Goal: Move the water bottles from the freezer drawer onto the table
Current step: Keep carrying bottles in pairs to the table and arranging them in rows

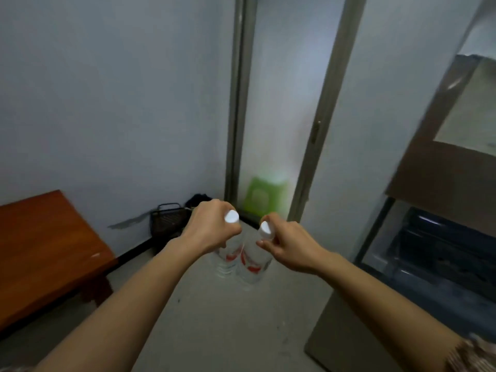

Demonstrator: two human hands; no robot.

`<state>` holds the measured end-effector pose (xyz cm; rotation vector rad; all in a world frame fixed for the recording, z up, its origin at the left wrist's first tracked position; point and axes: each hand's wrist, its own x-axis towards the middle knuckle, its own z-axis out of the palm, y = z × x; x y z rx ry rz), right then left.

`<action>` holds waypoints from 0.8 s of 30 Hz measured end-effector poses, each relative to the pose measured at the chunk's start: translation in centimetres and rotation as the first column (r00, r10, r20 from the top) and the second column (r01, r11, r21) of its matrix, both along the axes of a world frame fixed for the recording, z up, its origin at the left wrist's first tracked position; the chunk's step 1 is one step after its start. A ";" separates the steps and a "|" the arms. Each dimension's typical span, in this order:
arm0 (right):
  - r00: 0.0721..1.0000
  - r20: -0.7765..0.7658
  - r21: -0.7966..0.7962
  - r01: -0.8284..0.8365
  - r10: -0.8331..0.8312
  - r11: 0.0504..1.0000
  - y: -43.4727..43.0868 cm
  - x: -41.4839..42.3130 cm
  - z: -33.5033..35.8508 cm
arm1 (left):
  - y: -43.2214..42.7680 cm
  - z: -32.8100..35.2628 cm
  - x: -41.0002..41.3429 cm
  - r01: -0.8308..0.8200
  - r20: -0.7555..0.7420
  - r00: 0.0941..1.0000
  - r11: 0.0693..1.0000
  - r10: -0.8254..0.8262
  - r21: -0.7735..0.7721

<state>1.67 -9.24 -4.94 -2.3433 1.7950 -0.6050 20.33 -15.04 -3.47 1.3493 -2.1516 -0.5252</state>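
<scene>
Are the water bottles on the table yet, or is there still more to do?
Not yet. Done: both bottles are out of the open freezer. In hand: the left hand grips one bottle by its neck, the right hand the other bottle. Left: setting both on the wooden table.

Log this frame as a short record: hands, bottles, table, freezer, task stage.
left hand: grips left bottle at the neck
right hand: pinches right bottle at the neck
bottles: white caps, red labels, close together, held above the floor
table: wooden, at left; neither bottle on it yet
freezer drawer: at right, interior dark
stage: both bottles in hand, not yet set down
</scene>
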 end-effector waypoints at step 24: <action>0.640 -0.107 0.121 -0.751 0.761 0.649 -22.2 64.2 -2.3 | -5.0 -1.6 63.9 -0.703 0.176 0.711 0.694 0.681 0.156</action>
